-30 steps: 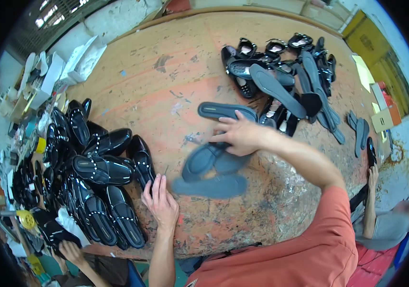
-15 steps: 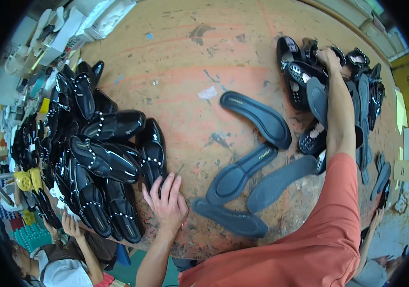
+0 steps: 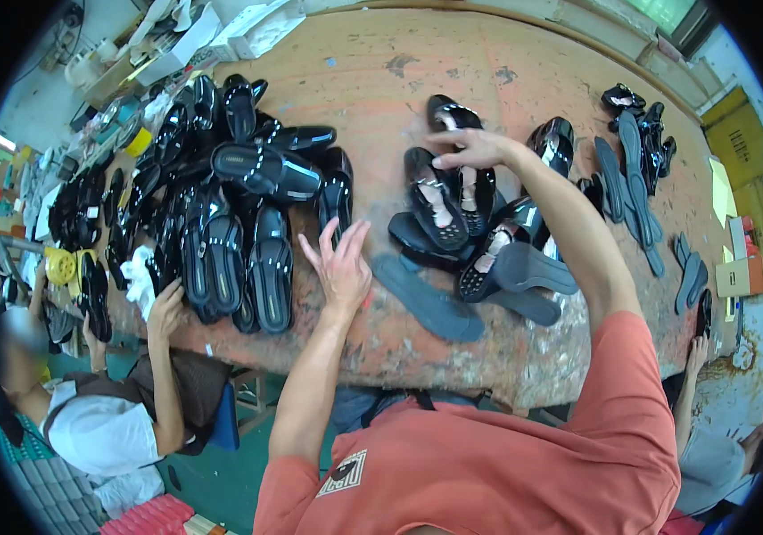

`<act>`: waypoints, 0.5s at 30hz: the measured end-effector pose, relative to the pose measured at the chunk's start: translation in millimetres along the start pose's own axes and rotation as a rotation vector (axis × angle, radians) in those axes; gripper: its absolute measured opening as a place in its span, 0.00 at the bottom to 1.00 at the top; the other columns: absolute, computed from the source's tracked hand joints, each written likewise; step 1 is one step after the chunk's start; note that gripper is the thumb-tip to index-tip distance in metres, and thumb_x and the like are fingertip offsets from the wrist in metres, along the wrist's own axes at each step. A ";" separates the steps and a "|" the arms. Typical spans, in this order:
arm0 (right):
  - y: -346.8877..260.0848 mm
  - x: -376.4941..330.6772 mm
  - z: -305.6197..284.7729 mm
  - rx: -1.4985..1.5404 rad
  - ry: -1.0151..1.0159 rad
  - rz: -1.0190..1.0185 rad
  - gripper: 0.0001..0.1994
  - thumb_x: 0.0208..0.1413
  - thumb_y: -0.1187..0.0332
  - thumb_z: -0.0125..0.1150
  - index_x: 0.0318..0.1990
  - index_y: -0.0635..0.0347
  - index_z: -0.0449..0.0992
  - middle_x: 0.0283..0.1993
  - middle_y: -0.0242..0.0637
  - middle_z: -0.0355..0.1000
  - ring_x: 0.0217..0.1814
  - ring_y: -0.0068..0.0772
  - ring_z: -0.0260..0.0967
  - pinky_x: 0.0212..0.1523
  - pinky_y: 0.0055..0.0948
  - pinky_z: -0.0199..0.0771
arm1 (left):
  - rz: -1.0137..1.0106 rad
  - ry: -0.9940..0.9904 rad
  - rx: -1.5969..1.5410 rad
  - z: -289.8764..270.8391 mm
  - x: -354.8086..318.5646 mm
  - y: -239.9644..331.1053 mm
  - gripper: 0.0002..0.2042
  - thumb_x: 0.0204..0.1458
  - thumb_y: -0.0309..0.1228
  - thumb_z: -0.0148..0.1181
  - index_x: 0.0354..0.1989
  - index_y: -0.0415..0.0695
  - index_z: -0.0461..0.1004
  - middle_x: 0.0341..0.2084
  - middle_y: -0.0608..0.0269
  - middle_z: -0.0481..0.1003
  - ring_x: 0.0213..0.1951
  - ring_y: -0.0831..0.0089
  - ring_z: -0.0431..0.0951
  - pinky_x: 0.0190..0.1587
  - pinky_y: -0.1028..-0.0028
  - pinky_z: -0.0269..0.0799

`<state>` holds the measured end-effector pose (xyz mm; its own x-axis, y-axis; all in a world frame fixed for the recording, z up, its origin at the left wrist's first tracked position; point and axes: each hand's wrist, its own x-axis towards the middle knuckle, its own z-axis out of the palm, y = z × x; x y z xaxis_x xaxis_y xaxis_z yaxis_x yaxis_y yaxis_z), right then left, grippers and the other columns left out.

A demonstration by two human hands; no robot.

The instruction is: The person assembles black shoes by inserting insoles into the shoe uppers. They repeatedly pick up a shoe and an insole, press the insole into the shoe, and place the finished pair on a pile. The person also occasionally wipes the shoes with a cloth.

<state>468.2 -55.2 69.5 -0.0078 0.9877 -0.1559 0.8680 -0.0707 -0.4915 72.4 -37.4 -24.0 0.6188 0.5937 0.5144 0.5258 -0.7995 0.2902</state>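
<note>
My right hand (image 3: 472,150) is over a cluster of glossy black shoes, its fingers stretched out and thumb apart. Under it lies a black shoe (image 3: 435,205) with a pale, hole-dotted inside; another shoe (image 3: 475,192) is beside it. My left hand (image 3: 342,267) hovers by the table's front part with fingers spread, holding nothing. Just right of it is a dark grey insole (image 3: 426,299). A second insole (image 3: 535,267) rests across a shoe at the cluster's right. Left of my left hand, a black slip-on shoe (image 3: 270,267) with an insole inside borders a big pile.
Heaped black shoes (image 3: 265,169) fill the table's left. Farther right lie more insoles (image 3: 635,192) and a black shoe (image 3: 552,147). A co-worker (image 3: 105,410) sits at the left edge; another person's hand (image 3: 698,352) touches the right edge. White boxes (image 3: 256,31) stand at the back left.
Several black shoes have come from the far right to the middle with my right hand, now partly covering the loose insoles. My right fingers have spread. The whole view has shifted.
</note>
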 end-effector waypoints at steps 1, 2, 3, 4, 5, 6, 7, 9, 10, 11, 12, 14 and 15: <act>-35.8 -14.1 -1.2 0.068 0.012 -0.047 0.35 0.63 0.44 0.69 0.72 0.51 0.74 0.72 0.53 0.72 0.76 0.55 0.68 0.74 0.43 0.68 | -0.047 0.004 -0.135 -3.7 -13.8 -3.0 0.25 0.56 0.24 0.60 0.66 0.50 0.77 0.61 0.64 0.79 0.67 0.54 0.72 0.75 0.32 0.51; -73.5 -37.1 -10.2 0.082 0.140 -0.075 0.33 0.63 0.49 0.71 0.72 0.52 0.75 0.71 0.51 0.74 0.72 0.55 0.72 0.72 0.42 0.71 | -0.092 0.018 -0.269 -8.6 -25.8 -2.8 0.23 0.58 0.24 0.60 0.64 0.47 0.78 0.60 0.61 0.80 0.66 0.53 0.73 0.76 0.35 0.52; -89.0 -64.6 -16.0 -0.123 0.315 -0.067 0.29 0.62 0.55 0.72 0.69 0.53 0.77 0.68 0.49 0.77 0.67 0.54 0.76 0.67 0.42 0.76 | -0.114 0.001 -0.379 -15.4 -35.0 10.8 0.22 0.59 0.24 0.59 0.64 0.46 0.78 0.59 0.58 0.80 0.65 0.52 0.74 0.76 0.37 0.53; -124.8 -90.5 -11.0 -0.282 0.567 -0.202 0.23 0.62 0.63 0.70 0.64 0.56 0.80 0.60 0.48 0.80 0.61 0.55 0.79 0.61 0.44 0.79 | -0.178 -0.018 -0.457 -36.1 -57.0 21.3 0.21 0.61 0.25 0.59 0.63 0.44 0.78 0.58 0.55 0.80 0.65 0.51 0.75 0.76 0.39 0.54; -164.5 -121.0 -0.3 -0.206 0.673 -0.180 0.14 0.65 0.68 0.66 0.56 0.60 0.82 0.50 0.46 0.82 0.51 0.49 0.83 0.53 0.42 0.81 | -0.232 -0.021 -0.534 -52.2 -76.0 28.2 0.19 0.62 0.26 0.58 0.62 0.43 0.78 0.57 0.51 0.80 0.64 0.50 0.75 0.76 0.41 0.55; -185.9 -152.5 15.4 0.025 0.613 -0.108 0.08 0.65 0.72 0.63 0.47 0.65 0.83 0.41 0.44 0.82 0.42 0.40 0.83 0.46 0.38 0.82 | -0.224 -0.052 -0.574 -56.2 -96.4 34.1 0.19 0.62 0.27 0.59 0.62 0.41 0.78 0.60 0.47 0.78 0.65 0.49 0.74 0.74 0.44 0.59; -194.4 -184.7 38.8 0.332 0.446 -0.072 0.09 0.63 0.68 0.62 0.41 0.63 0.85 0.36 0.42 0.83 0.34 0.35 0.83 0.39 0.32 0.83 | -0.182 -0.083 -0.504 -61.5 -112.1 42.0 0.20 0.62 0.27 0.60 0.62 0.41 0.78 0.61 0.47 0.77 0.65 0.49 0.74 0.74 0.45 0.60; -214.8 -235.0 101.6 0.497 0.195 0.039 0.11 0.60 0.66 0.65 0.41 0.65 0.85 0.35 0.44 0.83 0.36 0.38 0.84 0.44 0.38 0.86 | -0.071 -0.141 -0.370 -67.5 -126.0 56.7 0.20 0.61 0.28 0.62 0.62 0.42 0.78 0.64 0.47 0.75 0.65 0.48 0.74 0.72 0.48 0.63; -219.7 -246.6 136.9 0.245 0.228 -0.055 0.13 0.61 0.64 0.67 0.48 0.63 0.85 0.44 0.47 0.83 0.45 0.45 0.85 0.49 0.42 0.86 | -0.011 -0.143 -0.303 -65.1 -126.6 59.0 0.21 0.60 0.26 0.64 0.63 0.41 0.77 0.64 0.49 0.74 0.65 0.47 0.75 0.67 0.57 0.71; -220.2 -250.2 174.3 -0.002 0.295 -0.105 0.22 0.60 0.60 0.70 0.59 0.61 0.80 0.59 0.51 0.79 0.61 0.54 0.79 0.60 0.48 0.81 | -0.073 -0.127 -0.377 -63.7 -124.1 64.1 0.21 0.59 0.26 0.64 0.63 0.41 0.77 0.64 0.49 0.74 0.65 0.48 0.74 0.67 0.58 0.71; -219.1 -239.8 197.2 -0.173 0.372 -0.097 0.27 0.60 0.57 0.70 0.63 0.62 0.77 0.62 0.52 0.76 0.65 0.55 0.75 0.62 0.51 0.78 | -0.136 -0.109 -0.442 -61.2 -118.1 69.9 0.22 0.59 0.25 0.65 0.63 0.41 0.77 0.63 0.49 0.75 0.65 0.48 0.74 0.67 0.58 0.71; -220.7 -217.9 217.4 -0.341 0.447 -0.003 0.32 0.60 0.55 0.70 0.66 0.65 0.73 0.63 0.52 0.73 0.67 0.56 0.71 0.62 0.54 0.75 | -0.150 0.013 -0.487 -61.2 -85.5 80.7 0.21 0.59 0.25 0.65 0.62 0.41 0.77 0.60 0.50 0.75 0.60 0.52 0.79 0.61 0.60 0.76; -221.8 -209.0 221.8 -0.329 0.441 0.085 0.32 0.60 0.55 0.69 0.67 0.66 0.72 0.61 0.51 0.74 0.65 0.56 0.71 0.61 0.55 0.75 | -0.178 -0.044 -0.553 -68.4 -62.8 89.7 0.20 0.59 0.25 0.66 0.61 0.42 0.77 0.59 0.51 0.76 0.57 0.53 0.81 0.58 0.60 0.78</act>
<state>167.2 -276.8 21.1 0.2162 0.9501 0.2249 0.9663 -0.1754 -0.1883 40.9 -152.6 24.9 0.5789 0.7172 0.3880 0.2490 -0.6086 0.7534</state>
